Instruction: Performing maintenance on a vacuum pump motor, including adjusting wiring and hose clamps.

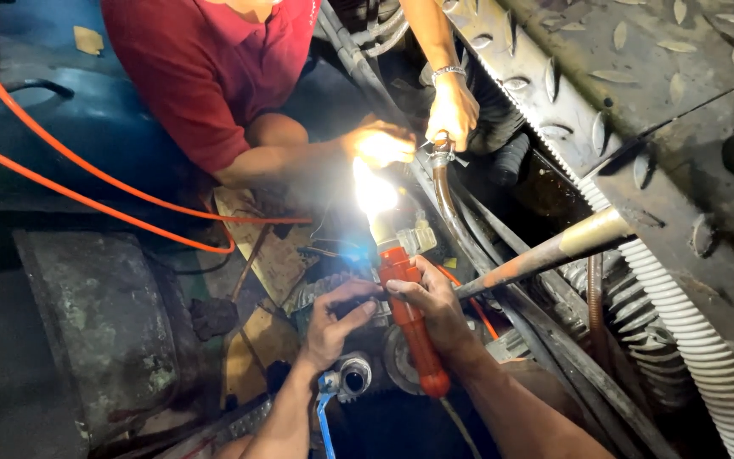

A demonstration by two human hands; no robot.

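We close our right hand [435,308] around the orange plastic flashlight [409,319], its bright beam aimed up at the brown rubber hose [445,200]. Just left of the flashlight, our left hand [333,323] presses curled fingers on dark machinery, holding nothing. Above the flashlight, a co-worker's hands [452,110] grasp the hose's metal clamp [442,153].

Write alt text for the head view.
The right hand grips an orange torch shining onto dark hoses, the left hand beside it. Opposite, a co-worker in a red shirt holds a hose clamp.
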